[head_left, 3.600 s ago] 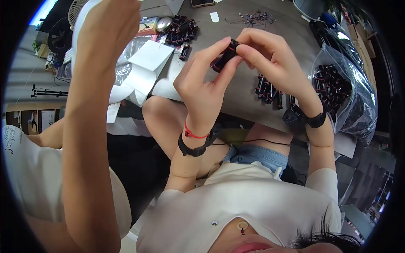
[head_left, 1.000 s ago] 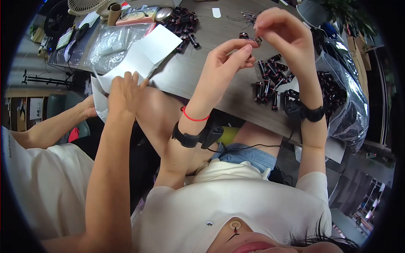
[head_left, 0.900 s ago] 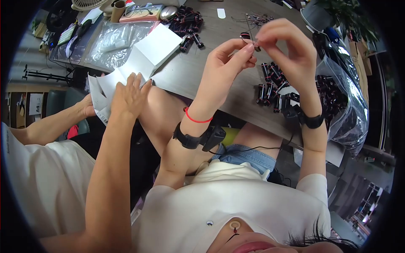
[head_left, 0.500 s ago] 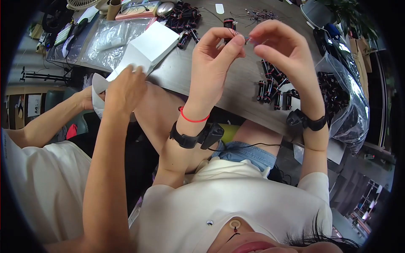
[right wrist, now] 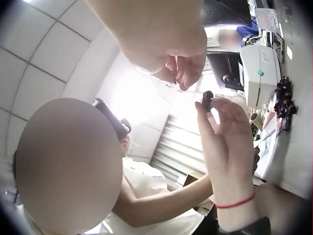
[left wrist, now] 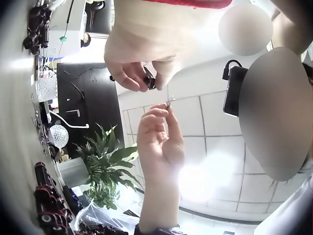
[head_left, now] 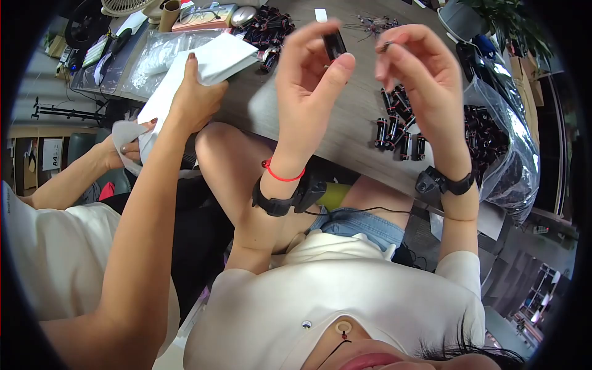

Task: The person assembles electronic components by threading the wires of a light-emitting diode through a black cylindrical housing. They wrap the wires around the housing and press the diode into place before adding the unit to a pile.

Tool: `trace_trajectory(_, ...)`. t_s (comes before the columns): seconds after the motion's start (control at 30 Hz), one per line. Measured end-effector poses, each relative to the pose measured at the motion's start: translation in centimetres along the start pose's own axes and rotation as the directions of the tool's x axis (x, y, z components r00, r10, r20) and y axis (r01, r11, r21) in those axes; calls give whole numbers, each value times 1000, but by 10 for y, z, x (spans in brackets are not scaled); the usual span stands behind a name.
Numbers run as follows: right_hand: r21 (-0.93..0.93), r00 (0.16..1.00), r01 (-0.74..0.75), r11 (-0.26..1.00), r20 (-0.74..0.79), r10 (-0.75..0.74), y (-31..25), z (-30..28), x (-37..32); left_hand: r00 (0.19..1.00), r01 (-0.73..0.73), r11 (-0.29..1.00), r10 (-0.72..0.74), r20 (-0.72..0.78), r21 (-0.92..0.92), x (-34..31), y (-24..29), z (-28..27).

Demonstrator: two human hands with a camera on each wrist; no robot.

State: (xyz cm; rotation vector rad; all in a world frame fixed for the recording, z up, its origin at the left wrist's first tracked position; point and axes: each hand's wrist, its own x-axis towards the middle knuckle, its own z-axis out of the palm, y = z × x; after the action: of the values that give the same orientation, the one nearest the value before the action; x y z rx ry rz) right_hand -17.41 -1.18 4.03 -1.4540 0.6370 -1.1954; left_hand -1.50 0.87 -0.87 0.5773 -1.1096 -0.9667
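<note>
My left hand [head_left: 306, 92] holds a short black cylinder [head_left: 335, 44] between thumb and fingers, raised above the table. In the right wrist view the same black cylinder [right wrist: 207, 101] sits at the fingertips. My right hand [head_left: 430, 77] is up beside it, thumb and fingers pinching a tiny thin piece [head_left: 386, 45], too small to make out. A gap separates the two hands. Below them on the table lies a pile of black cylinders with reddish rings [head_left: 398, 126].
A clear plastic bag [head_left: 521, 148] full of similar black parts stands at the right. Another heap of them [head_left: 268, 28] lies at the back left, and thin wired bits [head_left: 373, 24] at the back. On the left, another person's hands [head_left: 191, 102] hold white sheets [head_left: 209, 58].
My hands, close together over a small wired piece half a second ago, have drawn apart. The black cylinder now shows more fully in my left fingers. The other person has lifted the white sheets.
</note>
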Motion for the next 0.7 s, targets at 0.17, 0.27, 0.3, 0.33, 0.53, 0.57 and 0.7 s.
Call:
trace_trajectory(0.17,223,945,83,971,292,-148,-26,-16,1,997,62,993,-56,-62,103,0,11,7)
trace_trajectory(0.27,31,962,82,996,258,-87,-27,-5,-11,996,84,995,-85,-23,-51,1,12,11)
trace_trajectory(0.3,-66,970,78,995,236,-61,-27,-1,-13,996,85,995,-86,-20,-50,1,13,10)
trace_trajectory(0.33,-66,970,80,995,233,-62,-27,1,-13,993,121,991,-121,-2,-66,0,14,8)
trace_trajectory(0.53,-105,986,-6,995,163,23,-21,3,-12,963,234,946,-258,-80,-225,-4,13,5)
trace_trajectory(0.57,-101,988,-13,995,154,28,-20,3,-12,963,237,945,-259,-74,-224,-4,12,5)
trace_trajectory(0.7,-70,991,36,997,130,-27,-8,5,-10,945,233,811,-319,-72,-537,-9,11,8)
